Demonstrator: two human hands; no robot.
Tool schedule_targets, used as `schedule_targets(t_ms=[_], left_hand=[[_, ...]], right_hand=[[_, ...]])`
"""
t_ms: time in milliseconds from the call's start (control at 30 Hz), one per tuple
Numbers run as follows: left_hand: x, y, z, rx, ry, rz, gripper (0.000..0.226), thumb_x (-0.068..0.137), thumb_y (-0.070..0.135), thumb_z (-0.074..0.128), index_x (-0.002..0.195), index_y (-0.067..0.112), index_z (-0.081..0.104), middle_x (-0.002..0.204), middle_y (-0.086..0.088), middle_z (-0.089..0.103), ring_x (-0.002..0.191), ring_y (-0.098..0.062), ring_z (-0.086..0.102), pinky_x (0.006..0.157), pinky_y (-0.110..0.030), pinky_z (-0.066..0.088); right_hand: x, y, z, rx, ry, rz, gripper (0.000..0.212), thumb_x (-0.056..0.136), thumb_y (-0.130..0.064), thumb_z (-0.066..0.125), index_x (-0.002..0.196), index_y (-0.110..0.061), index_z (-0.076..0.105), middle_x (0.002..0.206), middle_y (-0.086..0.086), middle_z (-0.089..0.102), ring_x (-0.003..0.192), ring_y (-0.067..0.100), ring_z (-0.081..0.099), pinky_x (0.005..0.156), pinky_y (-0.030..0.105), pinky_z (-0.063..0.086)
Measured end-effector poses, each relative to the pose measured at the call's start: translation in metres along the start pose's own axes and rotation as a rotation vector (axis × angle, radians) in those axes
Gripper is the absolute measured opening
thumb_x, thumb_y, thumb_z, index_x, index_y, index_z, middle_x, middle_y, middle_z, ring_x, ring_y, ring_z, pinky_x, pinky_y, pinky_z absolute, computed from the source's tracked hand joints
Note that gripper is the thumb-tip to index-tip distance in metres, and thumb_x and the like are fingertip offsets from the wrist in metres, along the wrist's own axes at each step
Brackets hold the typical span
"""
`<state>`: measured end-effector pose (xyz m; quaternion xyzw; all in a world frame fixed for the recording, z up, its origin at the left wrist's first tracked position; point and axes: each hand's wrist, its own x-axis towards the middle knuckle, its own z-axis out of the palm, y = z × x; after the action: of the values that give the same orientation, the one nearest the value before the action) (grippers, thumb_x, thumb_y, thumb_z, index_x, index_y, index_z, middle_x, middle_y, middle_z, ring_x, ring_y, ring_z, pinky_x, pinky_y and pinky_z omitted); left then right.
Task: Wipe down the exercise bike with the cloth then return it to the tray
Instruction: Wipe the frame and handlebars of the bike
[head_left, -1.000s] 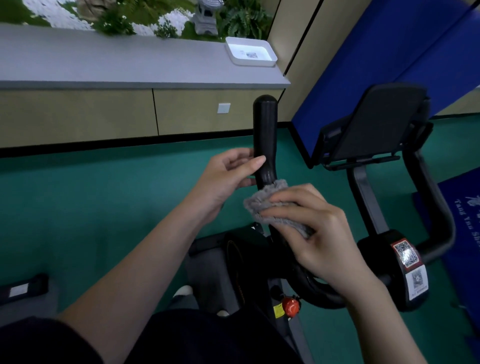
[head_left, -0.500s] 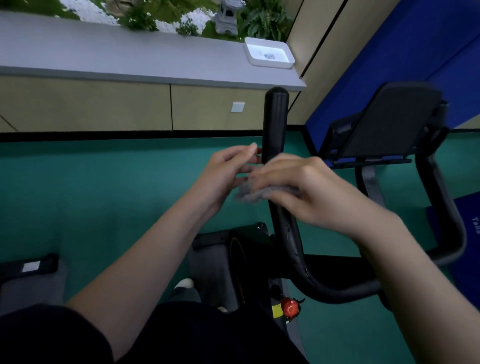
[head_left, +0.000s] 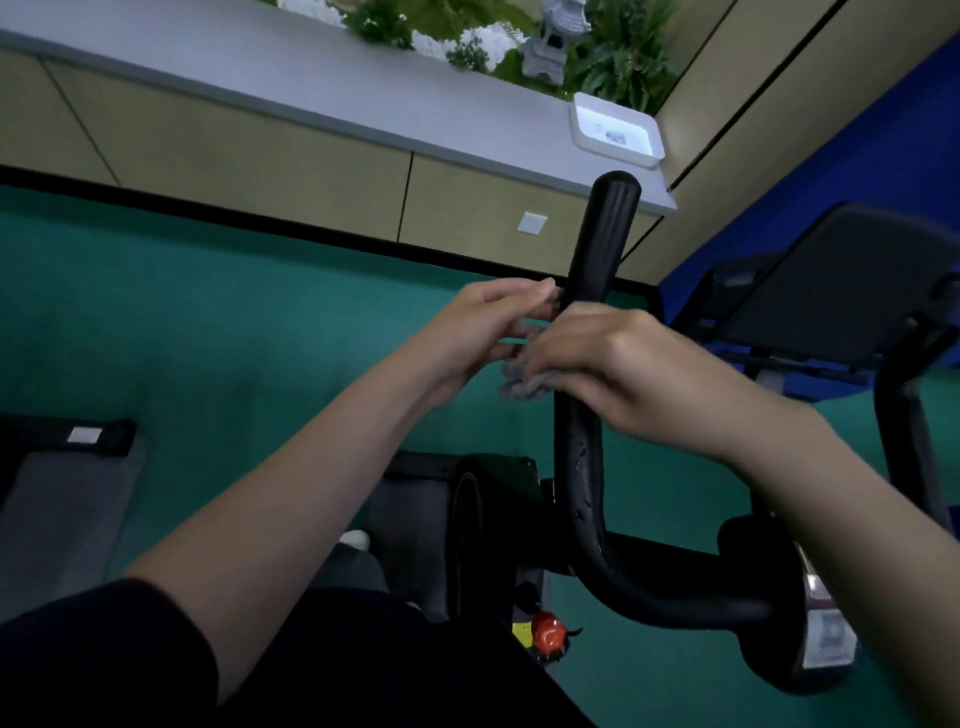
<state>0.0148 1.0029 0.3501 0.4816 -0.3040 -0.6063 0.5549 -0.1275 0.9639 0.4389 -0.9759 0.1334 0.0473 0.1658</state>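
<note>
The right hand (head_left: 623, 369) curls around the crumpled grey cloth (head_left: 524, 383), pressing it against the black upright foam-gripped handlebar (head_left: 602, 239) of the exercise bike. The left hand (head_left: 488, 332) lies just beside the cloth, fingers relaxed and nearly straight, their tips at the bar. The shallow white plastic tray (head_left: 613, 157) sits well apart on the grey counter (head_left: 260, 67).

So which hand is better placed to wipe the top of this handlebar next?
Right. The right hand grips the grey cloth against the handlebar, below its top end. The left hand only touches the bar with straight fingers and holds no cloth.
</note>
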Motion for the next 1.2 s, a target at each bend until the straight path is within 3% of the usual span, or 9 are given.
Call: schedule_targets(t_ms=[200, 367, 533, 600, 667, 800, 900, 1000, 1200], left_hand=[[-0.010, -0.005, 0.003, -0.021, 0.027, 0.013, 0.031, 0.098, 0.023, 0.048, 0.120, 0.005, 0.061, 0.117, -0.012, 0.065, 0.090, -0.017, 0.061, 0.081, -0.027, 0.051], [-0.016, -0.010, 0.012, -0.009, 0.067, 0.074, 0.030, 0.095, 0.016, 0.053, 0.124, 0.008, 0.059, 0.113, -0.010, 0.064, 0.089, -0.013, 0.060, 0.074, -0.019, 0.051], [-0.017, -0.015, 0.021, 0.115, 0.128, 0.158, 0.036, 0.091, 0.012, 0.060, 0.127, 0.008, 0.057, 0.123, -0.009, 0.061, 0.099, -0.013, 0.061, 0.082, -0.025, 0.051], [-0.016, -0.019, 0.025, 0.214, 0.176, 0.229, 0.038, 0.089, 0.009, 0.063, 0.127, 0.007, 0.056, 0.122, -0.008, 0.061, 0.092, -0.011, 0.060, 0.078, -0.020, 0.050], [-0.016, -0.024, 0.028, 0.341, 0.216, 0.313, 0.040, 0.087, 0.009, 0.065, 0.126, 0.010, 0.056, 0.120, -0.004, 0.060, 0.084, -0.003, 0.058, 0.072, -0.013, 0.047], [-0.018, -0.031, 0.026, 0.480, 0.214, 0.406, 0.043, 0.088, 0.017, 0.065, 0.129, 0.016, 0.054, 0.115, 0.006, 0.056, 0.089, 0.004, 0.056, 0.073, -0.009, 0.044], [-0.017, -0.031, 0.022, 0.486, 0.194, 0.432, 0.042, 0.087, 0.019, 0.067, 0.127, 0.021, 0.054, 0.114, 0.012, 0.056, 0.091, 0.004, 0.057, 0.073, -0.009, 0.045], [-0.017, -0.031, 0.024, 0.420, 0.179, 0.436, 0.041, 0.085, 0.014, 0.068, 0.122, 0.026, 0.054, 0.112, 0.013, 0.056, 0.086, 0.004, 0.059, 0.073, -0.011, 0.047], [-0.016, -0.030, 0.020, 0.393, 0.154, 0.413, 0.047, 0.085, 0.014, 0.068, 0.128, 0.025, 0.053, 0.117, 0.009, 0.058, 0.087, -0.003, 0.061, 0.079, -0.020, 0.051]], right_hand=[[-0.022, -0.006, 0.012, 0.107, -0.052, -0.117, 0.017, 0.090, -0.001, 0.060, 0.098, -0.009, 0.073, 0.098, -0.001, 0.071, 0.098, 0.019, 0.063, 0.088, 0.026, 0.047], [-0.042, -0.005, 0.023, 0.134, 0.391, 0.000, 0.016, 0.091, -0.001, 0.060, 0.100, -0.006, 0.072, 0.106, -0.001, 0.069, 0.103, 0.021, 0.061, 0.091, 0.035, 0.047], [-0.069, -0.006, 0.045, 0.216, 0.518, 0.116, 0.012, 0.090, -0.004, 0.062, 0.096, -0.008, 0.072, 0.101, -0.003, 0.069, 0.100, 0.015, 0.061, 0.088, 0.026, 0.046], [-0.074, -0.008, 0.052, 0.324, 0.658, 0.212, 0.015, 0.091, -0.007, 0.059, 0.096, -0.013, 0.072, 0.103, -0.006, 0.070, 0.102, 0.011, 0.062, 0.089, 0.023, 0.045], [-0.069, -0.009, 0.060, 0.492, 0.878, 0.433, 0.016, 0.091, -0.008, 0.058, 0.096, -0.017, 0.071, 0.101, -0.007, 0.071, 0.100, 0.007, 0.064, 0.089, 0.022, 0.047], [-0.046, -0.002, 0.072, 1.040, 1.164, 0.835, 0.018, 0.095, -0.007, 0.056, 0.094, -0.019, 0.068, 0.091, -0.007, 0.071, 0.088, 0.004, 0.067, 0.077, 0.017, 0.050], [-0.029, 0.007, 0.071, 1.335, 1.146, 0.897, 0.016, 0.097, -0.007, 0.052, 0.101, -0.013, 0.066, 0.098, 0.003, 0.071, 0.089, 0.010, 0.068, 0.073, 0.016, 0.052], [-0.016, 0.014, 0.065, 1.537, 1.013, 0.854, 0.020, 0.099, -0.007, 0.047, 0.107, -0.005, 0.064, 0.097, 0.010, 0.072, 0.086, 0.016, 0.069, 0.075, 0.024, 0.056], [-0.026, 0.015, 0.063, 1.567, 0.697, 0.816, 0.024, 0.099, -0.009, 0.045, 0.109, 0.001, 0.064, 0.093, 0.015, 0.070, 0.075, 0.018, 0.068, 0.068, 0.025, 0.056]])
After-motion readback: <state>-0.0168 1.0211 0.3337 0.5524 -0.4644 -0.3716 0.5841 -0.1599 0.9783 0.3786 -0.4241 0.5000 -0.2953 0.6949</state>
